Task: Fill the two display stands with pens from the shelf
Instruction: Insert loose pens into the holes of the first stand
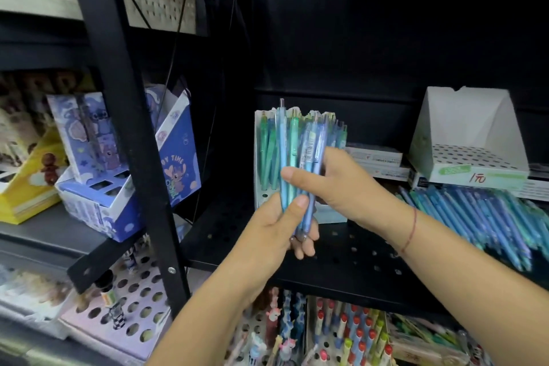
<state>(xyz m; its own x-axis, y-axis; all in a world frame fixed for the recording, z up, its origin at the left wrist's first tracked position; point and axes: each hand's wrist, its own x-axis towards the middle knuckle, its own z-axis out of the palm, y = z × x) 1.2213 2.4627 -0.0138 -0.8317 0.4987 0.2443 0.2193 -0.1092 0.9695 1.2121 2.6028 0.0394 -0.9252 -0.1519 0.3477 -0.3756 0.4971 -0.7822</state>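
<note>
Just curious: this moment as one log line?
left hand: grips pen bundle | right hand: grips it too | centre stand: part-filled | right stand: empty

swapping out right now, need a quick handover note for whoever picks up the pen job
Left hand: grips the bottom of the bundle of pens.
Right hand: grips the same bundle higher up, in front of the centre stand.
Done: the centre stand holds many pens, though some front holes look empty.
Right stand: no pens in its holes.
Loose pens: piled on the shelf in front of the right stand.
Left: slot in this bundle, then probably fill the right stand from the pile.
</note>
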